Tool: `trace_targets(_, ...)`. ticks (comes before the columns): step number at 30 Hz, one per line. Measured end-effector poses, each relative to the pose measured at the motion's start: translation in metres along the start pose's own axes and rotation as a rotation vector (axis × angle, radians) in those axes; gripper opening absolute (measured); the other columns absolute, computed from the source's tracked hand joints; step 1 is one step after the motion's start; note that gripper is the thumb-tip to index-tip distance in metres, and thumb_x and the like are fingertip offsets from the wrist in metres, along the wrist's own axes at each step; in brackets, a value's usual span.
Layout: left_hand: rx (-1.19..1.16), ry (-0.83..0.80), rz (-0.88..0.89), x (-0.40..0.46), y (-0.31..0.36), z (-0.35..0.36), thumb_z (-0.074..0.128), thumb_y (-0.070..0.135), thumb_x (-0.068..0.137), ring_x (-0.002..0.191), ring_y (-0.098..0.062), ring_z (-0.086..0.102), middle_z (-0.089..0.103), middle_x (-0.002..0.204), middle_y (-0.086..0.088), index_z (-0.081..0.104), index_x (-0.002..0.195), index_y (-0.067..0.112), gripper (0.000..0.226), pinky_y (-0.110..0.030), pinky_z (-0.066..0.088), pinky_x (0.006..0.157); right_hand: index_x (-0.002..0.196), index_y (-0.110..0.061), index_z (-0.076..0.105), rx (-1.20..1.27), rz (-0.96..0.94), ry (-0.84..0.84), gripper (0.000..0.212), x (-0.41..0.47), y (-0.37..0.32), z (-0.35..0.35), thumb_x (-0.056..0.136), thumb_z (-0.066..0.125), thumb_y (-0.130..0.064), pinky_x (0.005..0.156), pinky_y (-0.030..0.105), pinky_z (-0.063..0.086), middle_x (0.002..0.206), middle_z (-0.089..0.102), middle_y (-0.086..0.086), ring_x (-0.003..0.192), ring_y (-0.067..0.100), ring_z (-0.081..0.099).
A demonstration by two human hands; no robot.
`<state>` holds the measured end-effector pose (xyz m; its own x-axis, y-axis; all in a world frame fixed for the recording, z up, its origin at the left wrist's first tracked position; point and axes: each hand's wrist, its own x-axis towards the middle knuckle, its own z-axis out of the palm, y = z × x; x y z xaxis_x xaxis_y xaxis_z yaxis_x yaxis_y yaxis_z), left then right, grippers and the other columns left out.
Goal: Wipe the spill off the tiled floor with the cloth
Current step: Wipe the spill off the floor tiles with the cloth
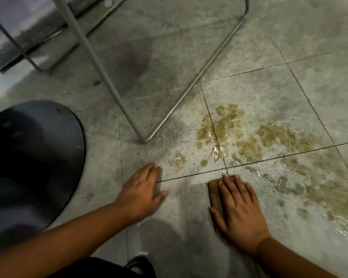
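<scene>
A yellow-brown wet spill (249, 137) spreads over the grey tiled floor (189, 217), from the tile joints in the middle down to the right edge. My right hand (239, 209) lies flat, fingers spread, pressing a small brown cloth (214, 191) onto the floor just below the spill's near edge. Only the cloth's left strip shows from under the palm. My left hand (143, 189) rests flat on the tile to the left, fingers apart, holding nothing.
A metal chair frame (189, 87) stands on the floor just beyond the spill, its bent foot touching down left of the stain. A dark round seat (32, 157) fills the left side. A dark shoe tip (137, 267) shows at the bottom.
</scene>
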<state>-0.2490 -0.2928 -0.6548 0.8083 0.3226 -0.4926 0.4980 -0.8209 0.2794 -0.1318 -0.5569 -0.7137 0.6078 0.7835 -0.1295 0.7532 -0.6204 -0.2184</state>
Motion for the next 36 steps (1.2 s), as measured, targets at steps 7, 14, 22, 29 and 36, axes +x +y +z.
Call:
trace_targets(7,0.082,0.044,-0.006,-0.02,-0.038,0.026,0.025,0.074,0.078,0.149,-0.027,0.018,0.014,0.162,-0.011,0.023,0.154,0.01,0.099,-0.03,0.009,0.116,0.152,-0.009,0.031,0.068,0.053,0.0,0.067,-0.009,-0.014,0.003,0.097,0.031,-0.047,0.117,0.051,0.018,0.162,0.02,0.013,0.151,0.033,0.011)
trace_targets(14,0.156,0.031,0.009,-0.014,-0.041,0.037,0.058,0.063,0.084,0.149,-0.032,0.014,0.014,0.161,-0.017,0.021,0.153,0.005,0.097,-0.049,0.028,0.117,0.158,-0.02,0.011,0.061,0.017,-0.034,0.062,0.097,-0.024,-0.01,0.103,0.027,-0.045,0.119,0.04,-0.011,0.165,0.001,0.007,0.15,0.028,-0.013)
trace_targets(22,0.14,0.028,0.013,-0.014,-0.042,0.039,0.05,0.063,0.09,0.15,-0.025,-0.009,-0.015,0.16,-0.006,-0.005,0.154,0.012,0.099,-0.045,0.016,0.121,0.158,-0.019,0.006,0.031,0.0,-0.092,0.065,0.101,-0.037,-0.012,0.103,0.024,-0.047,0.123,0.047,0.004,0.165,0.001,0.01,0.151,0.03,-0.012)
trace_targets(29,0.151,0.023,-0.006,-0.014,-0.041,0.038,0.044,0.064,0.092,0.148,-0.02,-0.018,-0.032,0.148,0.003,-0.016,0.15,0.016,0.097,-0.04,0.008,0.123,0.154,-0.013,0.029,0.038,-0.096,-0.17,0.062,0.024,-0.061,0.004,0.101,0.031,-0.045,0.119,0.047,0.011,0.163,0.019,0.013,0.152,0.033,0.008)
trace_targets(36,0.151,0.005,0.012,-0.015,-0.045,0.036,0.031,0.069,0.082,0.147,-0.027,0.015,0.01,0.16,-0.012,0.018,0.152,0.008,0.094,-0.05,0.037,0.111,0.158,-0.016,0.002,0.085,0.082,-0.145,0.065,0.185,-0.08,-0.015,0.104,0.024,-0.045,0.118,0.043,-0.013,0.165,-0.009,0.012,0.15,0.034,-0.016)
